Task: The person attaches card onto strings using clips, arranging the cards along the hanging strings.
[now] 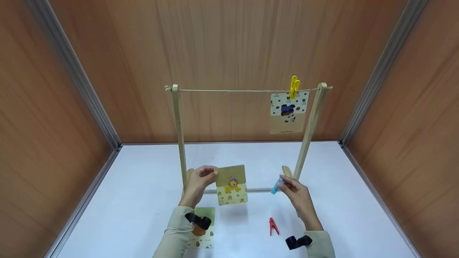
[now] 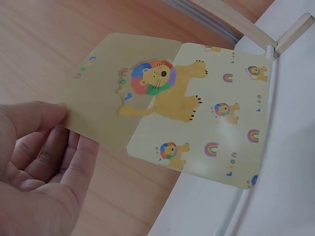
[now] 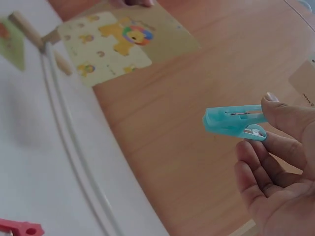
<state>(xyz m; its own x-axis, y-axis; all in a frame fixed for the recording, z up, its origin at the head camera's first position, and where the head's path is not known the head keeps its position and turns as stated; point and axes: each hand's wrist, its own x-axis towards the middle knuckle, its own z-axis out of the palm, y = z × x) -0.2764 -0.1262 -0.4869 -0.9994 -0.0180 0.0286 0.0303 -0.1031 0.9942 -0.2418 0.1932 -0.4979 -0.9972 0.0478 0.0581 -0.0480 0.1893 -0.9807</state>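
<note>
My left hand [image 1: 199,183] pinches a lion card [image 1: 232,185] by its upper left corner, thumb in front, and holds it up above the table. In the left wrist view the lion card [image 2: 172,93] shows a rainbow-maned lion on tan and cream. My right hand [image 1: 298,196] pinches a light blue clothespin [image 1: 277,186] between thumb and fingers. Seen from the right wrist, the clothespin [image 3: 234,120] points toward the card, well apart from it. Above both hands a string [image 1: 233,90] runs between two wooden posts.
A yellow clothespin [image 1: 294,87] holds a dotted card [image 1: 287,113] on the string's right end. On the white table lie a red clothespin [image 1: 273,227] and a green card [image 1: 208,236], partly behind my left sleeve. Wooden posts [image 1: 179,136] stand left and right [image 1: 310,132]; wood-grain walls surround the table.
</note>
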